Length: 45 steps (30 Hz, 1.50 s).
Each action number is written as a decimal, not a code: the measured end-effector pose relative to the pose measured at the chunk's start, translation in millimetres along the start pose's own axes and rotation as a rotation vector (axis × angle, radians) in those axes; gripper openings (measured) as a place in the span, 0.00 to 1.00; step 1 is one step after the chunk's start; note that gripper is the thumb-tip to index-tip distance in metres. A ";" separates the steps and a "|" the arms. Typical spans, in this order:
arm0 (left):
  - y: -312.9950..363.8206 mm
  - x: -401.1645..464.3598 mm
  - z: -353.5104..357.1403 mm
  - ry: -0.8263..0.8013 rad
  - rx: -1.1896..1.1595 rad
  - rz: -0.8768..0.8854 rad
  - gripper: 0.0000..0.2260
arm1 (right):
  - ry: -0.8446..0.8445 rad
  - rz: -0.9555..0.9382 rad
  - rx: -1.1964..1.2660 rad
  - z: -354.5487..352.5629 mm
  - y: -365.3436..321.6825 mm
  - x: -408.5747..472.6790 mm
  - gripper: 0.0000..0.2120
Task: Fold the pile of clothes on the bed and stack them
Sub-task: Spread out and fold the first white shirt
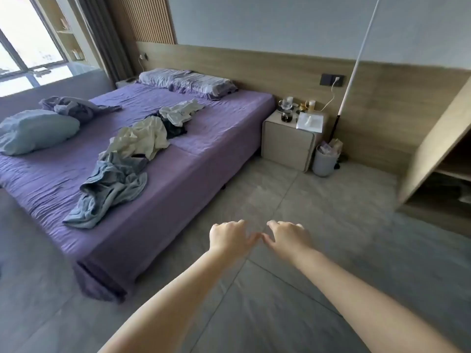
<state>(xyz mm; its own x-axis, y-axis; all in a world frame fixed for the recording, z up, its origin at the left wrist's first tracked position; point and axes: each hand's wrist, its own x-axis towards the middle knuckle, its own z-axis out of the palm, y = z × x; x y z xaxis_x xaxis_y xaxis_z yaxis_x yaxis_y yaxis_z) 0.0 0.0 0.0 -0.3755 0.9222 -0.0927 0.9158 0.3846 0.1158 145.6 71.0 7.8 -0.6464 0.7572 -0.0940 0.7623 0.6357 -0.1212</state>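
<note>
Crumpled cream, dark and grey-blue clothes (132, 154) are lying strewn in a line across the purple-sheeted bed (209, 138). Well apart from them, over the grey tiled floor (331, 225), the left hand (230, 238) and right hand (288, 235) are hovering empty, fingers loosely curled, thumbs nearly touching.

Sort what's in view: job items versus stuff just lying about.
Job: blue-grey garment, cream garment, dark garment, white garment, bed, left hand, right hand.

Lying about: pillows, blue pillow, crumpled bedding, nightstand, bin.
</note>
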 end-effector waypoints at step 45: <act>3.4 228.2 113.1 -0.592 -0.236 -0.330 0.20 | -0.541 -0.005 0.062 96.9 96.6 232.8 0.19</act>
<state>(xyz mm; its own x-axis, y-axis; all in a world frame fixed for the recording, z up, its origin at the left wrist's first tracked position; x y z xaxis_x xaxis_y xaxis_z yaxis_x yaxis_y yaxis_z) -66.5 207.1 -132.6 -0.4261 0.6050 -0.6726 0.6874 0.6999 0.1941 65.6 294.1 -121.5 -0.5864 0.5586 -0.5866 0.7666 0.6165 -0.1793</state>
